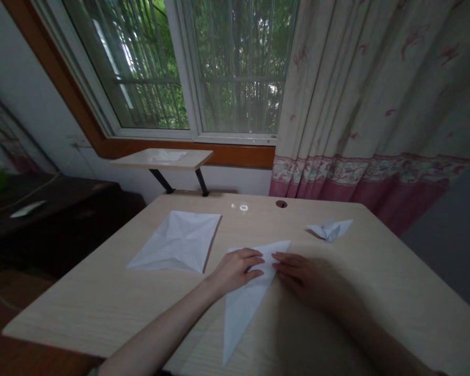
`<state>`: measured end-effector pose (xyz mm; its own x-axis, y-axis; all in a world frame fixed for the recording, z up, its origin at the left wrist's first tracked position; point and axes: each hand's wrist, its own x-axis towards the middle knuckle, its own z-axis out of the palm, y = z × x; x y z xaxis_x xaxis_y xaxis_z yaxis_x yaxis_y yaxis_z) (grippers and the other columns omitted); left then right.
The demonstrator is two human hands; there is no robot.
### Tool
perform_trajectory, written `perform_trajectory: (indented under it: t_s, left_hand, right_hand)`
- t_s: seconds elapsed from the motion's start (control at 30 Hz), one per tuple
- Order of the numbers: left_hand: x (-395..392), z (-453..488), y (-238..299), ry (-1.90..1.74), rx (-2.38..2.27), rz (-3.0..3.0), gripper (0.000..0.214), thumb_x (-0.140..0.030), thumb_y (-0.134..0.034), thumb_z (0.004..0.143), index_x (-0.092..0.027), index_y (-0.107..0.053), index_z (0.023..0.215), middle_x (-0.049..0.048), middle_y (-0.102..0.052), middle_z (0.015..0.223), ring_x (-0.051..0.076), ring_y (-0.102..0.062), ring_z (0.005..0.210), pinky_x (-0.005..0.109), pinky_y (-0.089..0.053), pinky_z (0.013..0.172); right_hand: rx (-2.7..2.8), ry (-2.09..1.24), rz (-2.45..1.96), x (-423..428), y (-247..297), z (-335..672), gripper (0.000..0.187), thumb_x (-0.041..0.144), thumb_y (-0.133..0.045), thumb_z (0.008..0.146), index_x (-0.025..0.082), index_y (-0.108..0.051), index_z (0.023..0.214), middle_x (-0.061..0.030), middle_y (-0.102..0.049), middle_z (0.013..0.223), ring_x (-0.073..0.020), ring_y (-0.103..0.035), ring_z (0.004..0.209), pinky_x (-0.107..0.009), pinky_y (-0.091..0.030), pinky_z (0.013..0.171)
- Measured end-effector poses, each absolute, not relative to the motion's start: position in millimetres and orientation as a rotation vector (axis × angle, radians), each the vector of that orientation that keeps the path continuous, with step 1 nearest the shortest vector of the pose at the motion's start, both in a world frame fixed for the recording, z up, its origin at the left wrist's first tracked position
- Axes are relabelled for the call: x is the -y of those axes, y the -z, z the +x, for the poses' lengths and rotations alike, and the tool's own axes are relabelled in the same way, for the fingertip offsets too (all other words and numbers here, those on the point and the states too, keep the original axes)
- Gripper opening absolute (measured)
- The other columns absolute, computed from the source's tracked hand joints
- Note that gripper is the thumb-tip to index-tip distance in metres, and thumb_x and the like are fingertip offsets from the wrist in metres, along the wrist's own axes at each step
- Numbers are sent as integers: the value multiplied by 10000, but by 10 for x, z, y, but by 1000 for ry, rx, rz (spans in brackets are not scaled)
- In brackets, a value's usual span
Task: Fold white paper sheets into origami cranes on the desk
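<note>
A folded white paper (245,303), long and pointed, lies on the light wooden table (376,292) in front of me. My left hand (237,270) rests on its upper left part with fingers curled and pressing down. My right hand (303,277) lies flat on the paper's right edge, fingers stretched toward the left hand. The fingertips of both hands nearly meet over the paper. A creased white square sheet (178,242) lies flat to the left of my hands. A small folded paper figure (331,228) sits at the back right of the table.
A small raised shelf (164,158) with a sheet on it stands at the table's far edge under the window. A cable hole (281,203) is near the back. A dark cabinet (55,209) stands left; a curtain (376,104) hangs right.
</note>
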<state>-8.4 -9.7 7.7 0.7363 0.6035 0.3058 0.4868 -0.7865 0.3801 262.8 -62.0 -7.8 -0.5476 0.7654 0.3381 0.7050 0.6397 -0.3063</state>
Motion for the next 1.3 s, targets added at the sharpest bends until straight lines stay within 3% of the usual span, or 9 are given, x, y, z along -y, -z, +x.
perform_trajectory:
  t_s: [0.2,0.4,0.77,0.97,1.13,1.3]
  left_hand:
    - [81,-93,-48,-667,-839,2678,268,-403,-619,964,-240,-725,1147,38,-715,1230,202,-663,1141,324,-535,992]
    - [72,-94,-58,-687,-823,2663,276,-415,-612,964,-241,-727,1145,43,-717,1220,201,-660,1133,325,-532,985]
    - [55,-137,-123,-573,-757,2641,320,-406,-658,932,-248,-706,1207,45,-694,1286,221,-642,1195,367,-495,1057]
    - [69,-149,-162,-461,-644,2616,328,-281,-517,1009,-264,-642,1312,5,-628,1381,202,-525,1356,396,-412,1152]
    - [93,-122,-215,-400,-666,2628,394,-328,-643,939,-299,-622,1332,18,-576,1438,269,-461,1407,534,-302,1196]
    - [90,-115,-198,-397,-696,2602,398,-379,-641,945,-305,-617,1335,29,-558,1457,271,-446,1417,538,-291,1196]
  right_hand:
    - [2589,-299,-1220,609,-29,2564,422,264,-465,1003,257,-565,1412,-53,-520,1492,-206,-485,1384,-434,-357,1189]
    - [2570,-143,-1238,550,114,2588,454,250,-426,1023,223,-482,1473,-81,-494,1514,-225,-424,1427,-507,-297,1213]
    - [2364,170,-1350,511,308,2635,435,262,-421,1016,198,-522,1435,-145,-568,1442,-275,-503,1369,-578,-311,1181]
    - [2329,210,-1440,478,373,2696,434,263,-420,1012,169,-536,1420,-170,-584,1417,-327,-503,1362,-650,-302,1155]
    - [2263,210,-1529,461,424,2708,441,331,-430,1020,178,-537,1420,-176,-568,1433,-352,-473,1381,-679,-285,1145]
    - [2272,198,-1557,471,401,2687,441,338,-429,1023,170,-536,1417,-178,-549,1452,-354,-450,1398,-688,-297,1133]
